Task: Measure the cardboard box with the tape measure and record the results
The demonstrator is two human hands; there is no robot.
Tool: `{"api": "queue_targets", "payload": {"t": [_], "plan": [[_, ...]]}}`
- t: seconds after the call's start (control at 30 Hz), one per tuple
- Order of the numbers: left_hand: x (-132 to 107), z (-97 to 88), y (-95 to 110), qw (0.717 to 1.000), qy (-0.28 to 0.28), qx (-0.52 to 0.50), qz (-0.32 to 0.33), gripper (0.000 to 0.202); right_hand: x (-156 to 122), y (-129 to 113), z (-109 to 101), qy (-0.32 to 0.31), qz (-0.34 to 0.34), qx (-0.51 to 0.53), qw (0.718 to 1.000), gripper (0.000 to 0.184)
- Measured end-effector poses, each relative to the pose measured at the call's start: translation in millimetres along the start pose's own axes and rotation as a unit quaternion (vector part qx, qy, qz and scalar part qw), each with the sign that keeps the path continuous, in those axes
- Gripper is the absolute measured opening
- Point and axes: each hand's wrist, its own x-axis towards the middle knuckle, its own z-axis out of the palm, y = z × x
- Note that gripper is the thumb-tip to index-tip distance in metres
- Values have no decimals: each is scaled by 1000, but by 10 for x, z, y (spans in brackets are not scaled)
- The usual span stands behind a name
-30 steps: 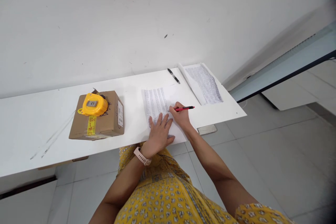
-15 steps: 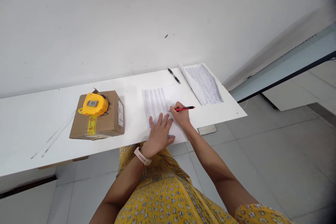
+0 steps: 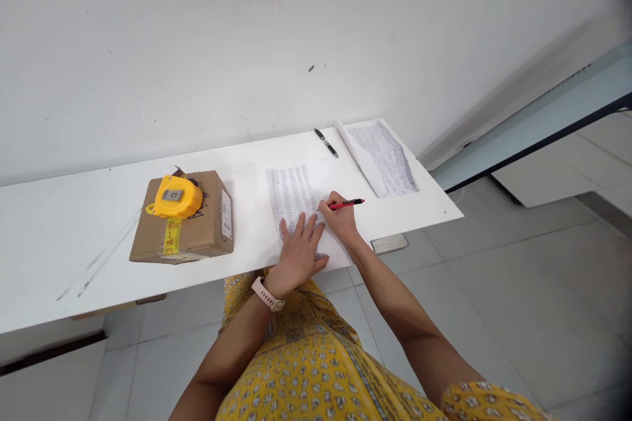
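My left hand (image 3: 300, 250) lies flat with spread fingers on a sheet of paper (image 3: 293, 191) that carries several columns of small handwriting. Just right of it, my right hand (image 3: 340, 218) is closed around a red pen (image 3: 345, 204) with a black end, its side resting on the same sheet. The pen's tip is hidden by my fingers, close to the rightmost column. Beyond my hands, a black pen (image 3: 326, 143) rests on the white table (image 3: 251, 177).
Left on the table is a taped cardboard box (image 3: 217, 210) with a yellow tape measure (image 3: 178, 197) on top. Densely written papers (image 3: 388, 158) lie at the right end, one page folded up. A wall (image 3: 247, 46) runs along the back edge; tiled floor (image 3: 494, 289) shows at right.
The view has shifted very slightly. Both hands stay in nearly the same place on the sheet, and the red pen is still in my right hand.
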Motion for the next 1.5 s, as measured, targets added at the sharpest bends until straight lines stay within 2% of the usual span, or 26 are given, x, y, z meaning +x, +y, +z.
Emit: {"api": "queue_targets", "payload": {"t": [0.97,1.07,1.17,1.23,1.27,1.3,1.33,1.4,1.43,1.5], "plan": [[1,20,-7,1000,-2,4,3,69,2,32,8,13,-8,-2,1000,31],[25,33,7,1000,-6,1,1,70,-8,5,-2,29,-17,-2,999,31],[-29,-118,10,999,-42,-28,-3,68,-17,-27,-64,61,-40,-22,997,25],[-153,-362,-25,995,-59,-78,24,66,-11,-23,-134,39,-95,-93,990,13],[-243,-520,-60,993,-43,-106,42,63,-2,-12,-171,13,-129,-145,981,8],[-345,-691,-111,990,4,-127,55,59,9,4,-205,-14,-159,-202,966,10],[-453,-865,-180,987,78,-133,50,53,22,20,-233,-39,-181,-256,949,18],[-660,-1180,-379,963,250,-98,-22,40,40,31,-267,-73,-201,-339,916,35],[-746,-1307,-507,943,318,-64,-69,36,42,17,-274,-79,-206,-361,906,42],[-863,-1480,-802,912,381,-6,-153,39,27,-68,-269,-71,-222,-371,899,49]]}}
